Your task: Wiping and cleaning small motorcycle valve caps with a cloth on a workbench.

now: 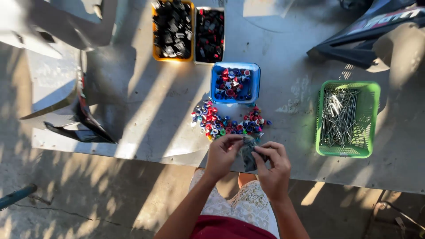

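While the left hand [222, 152] and right hand [274, 164] both pinch a small dark grey crumpled pouch [248, 152] over the near edge of the grey metal worktop [141, 128], a slip could drop it off that edge. Just beyond, a loose heap of small coloured plastic rings [228, 121] could scatter. Farther back sit a blue square tub [235, 82] of similar pieces, a green mesh basket [348, 118] of long metal nails, and an orange tray [173, 30] of black parts.

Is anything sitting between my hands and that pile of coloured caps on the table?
Nothing visible. Both the left hand and right hand hold a dark grey piece just short of the coloured caps, with only bare table between.
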